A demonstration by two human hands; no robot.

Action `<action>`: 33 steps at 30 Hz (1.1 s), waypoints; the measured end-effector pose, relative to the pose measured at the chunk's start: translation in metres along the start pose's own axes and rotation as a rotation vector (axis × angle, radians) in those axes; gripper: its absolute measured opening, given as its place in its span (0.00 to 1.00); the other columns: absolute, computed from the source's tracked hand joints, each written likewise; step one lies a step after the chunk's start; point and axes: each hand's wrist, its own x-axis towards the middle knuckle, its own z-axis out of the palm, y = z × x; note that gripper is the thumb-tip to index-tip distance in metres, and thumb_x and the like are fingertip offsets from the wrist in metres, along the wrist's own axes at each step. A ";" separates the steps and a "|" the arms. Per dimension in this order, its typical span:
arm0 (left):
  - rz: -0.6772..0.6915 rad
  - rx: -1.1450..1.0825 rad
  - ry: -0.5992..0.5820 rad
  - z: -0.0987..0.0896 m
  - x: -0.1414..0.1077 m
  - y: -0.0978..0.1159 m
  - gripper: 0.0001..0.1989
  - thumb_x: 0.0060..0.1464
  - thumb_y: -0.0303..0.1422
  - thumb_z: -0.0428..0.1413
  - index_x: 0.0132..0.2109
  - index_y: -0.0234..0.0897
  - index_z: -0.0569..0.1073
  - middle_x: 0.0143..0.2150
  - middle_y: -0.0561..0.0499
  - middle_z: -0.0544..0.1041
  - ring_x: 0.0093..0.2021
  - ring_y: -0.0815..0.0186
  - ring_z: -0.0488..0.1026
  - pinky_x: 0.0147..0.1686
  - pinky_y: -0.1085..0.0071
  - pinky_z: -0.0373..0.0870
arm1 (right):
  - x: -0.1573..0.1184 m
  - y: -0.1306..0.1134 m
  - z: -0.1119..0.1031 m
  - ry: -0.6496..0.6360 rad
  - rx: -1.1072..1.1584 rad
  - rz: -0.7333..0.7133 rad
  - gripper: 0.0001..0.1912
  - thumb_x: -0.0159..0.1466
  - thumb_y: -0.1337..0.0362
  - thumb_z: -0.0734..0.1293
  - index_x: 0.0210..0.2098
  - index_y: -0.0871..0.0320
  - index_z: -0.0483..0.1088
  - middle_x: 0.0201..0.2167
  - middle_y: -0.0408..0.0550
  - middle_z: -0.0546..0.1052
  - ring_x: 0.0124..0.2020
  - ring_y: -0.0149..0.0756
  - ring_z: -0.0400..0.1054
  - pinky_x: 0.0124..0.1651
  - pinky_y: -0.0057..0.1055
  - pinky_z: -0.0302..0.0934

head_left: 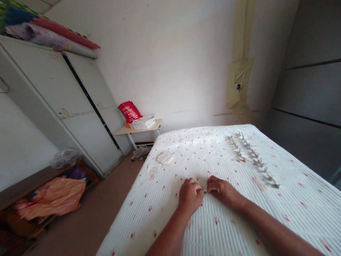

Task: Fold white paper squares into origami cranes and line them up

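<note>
Close together over the middle of the bed [170,209], my two hands meet at a small, thin grey piece [205,192], too small to name. My left hand [190,196] is closed in a pinch at its left end. The fingers of my right hand [222,190] are pinched at its other end, mostly hiding what they grip. To the right lie two rows of small, twisted grey-white pieces [262,169], several in each. Beyond my left hand rest a crumpled white piece [165,157] and a flat printed paper [153,169].
A small table [121,131] at the back left holds a red bag [129,111] and a white box [145,123]. A pale wardrobe [80,103] stands on the left, with rolls on top. Orange plastic [54,197] lies low at the left. A grey panelled surface [311,92] borders the right.
</note>
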 end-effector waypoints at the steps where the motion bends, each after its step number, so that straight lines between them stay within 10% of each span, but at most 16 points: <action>1: -0.001 -0.005 0.000 0.000 0.000 0.000 0.06 0.46 0.27 0.53 0.30 0.39 0.75 0.31 0.52 0.71 0.37 0.66 0.65 0.38 0.71 0.60 | 0.000 0.000 0.000 -0.004 0.002 -0.004 0.13 0.55 0.76 0.59 0.26 0.58 0.73 0.34 0.46 0.71 0.32 0.29 0.68 0.35 0.23 0.58; 11: -0.014 -0.004 0.001 -0.002 -0.002 0.002 0.04 0.44 0.30 0.58 0.31 0.39 0.74 0.32 0.53 0.70 0.38 0.66 0.65 0.38 0.71 0.60 | -0.008 0.004 -0.007 0.009 0.104 0.018 0.13 0.53 0.77 0.58 0.22 0.58 0.71 0.34 0.45 0.70 0.32 0.28 0.66 0.38 0.24 0.58; 16: -0.037 0.041 0.000 -0.003 -0.004 0.007 0.05 0.44 0.29 0.57 0.32 0.39 0.74 0.33 0.52 0.70 0.39 0.65 0.65 0.39 0.70 0.60 | 0.003 0.010 -0.002 0.156 0.223 0.303 0.11 0.50 0.76 0.58 0.26 0.59 0.70 0.29 0.44 0.70 0.29 0.29 0.65 0.33 0.23 0.58; 33: -0.158 0.062 0.002 -0.003 -0.002 0.011 0.07 0.42 0.30 0.58 0.34 0.40 0.74 0.35 0.52 0.71 0.40 0.64 0.66 0.41 0.70 0.59 | 0.020 -0.019 0.013 0.068 -0.121 0.481 0.04 0.49 0.74 0.63 0.22 0.61 0.68 0.35 0.46 0.69 0.27 0.25 0.63 0.29 0.22 0.52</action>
